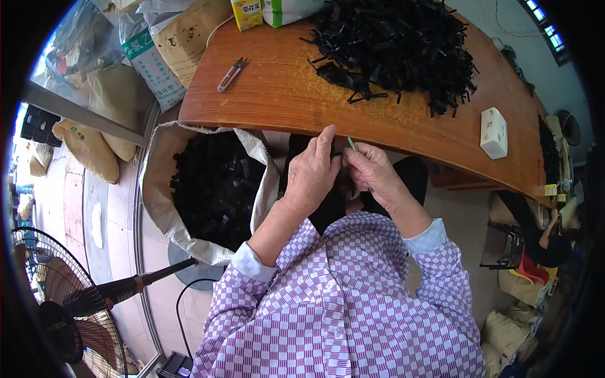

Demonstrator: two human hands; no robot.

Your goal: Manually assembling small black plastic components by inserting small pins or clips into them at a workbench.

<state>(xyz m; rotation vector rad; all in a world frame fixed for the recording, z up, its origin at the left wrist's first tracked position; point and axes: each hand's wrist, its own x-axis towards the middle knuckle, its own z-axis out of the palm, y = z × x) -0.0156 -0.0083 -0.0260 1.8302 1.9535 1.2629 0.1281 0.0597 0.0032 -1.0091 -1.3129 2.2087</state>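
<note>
Just below the table's near edge, my two hands are close together. My left hand (311, 175) has its back turned up and one finger pointing forward. The other fingers bend inward, and what they hold, if anything, is hidden against dark clothing. In my right hand (373, 169), thumb and fingers pinch a thin pale-green stick-like thing (351, 144), whose tip sticks out toward the table. Left of my hands, a white woven sack (159, 189) stands wide-mouthed, holding many small black plastic-looking parts (217, 189).
A big heap of black parts (391, 50) covers the far middle of the wooden table (271, 82). Thread snips (232, 75) lie at its left, a white box (493, 133) at its right. A standing fan (69, 309) is at lower left. Another person (554, 242) sits far right.
</note>
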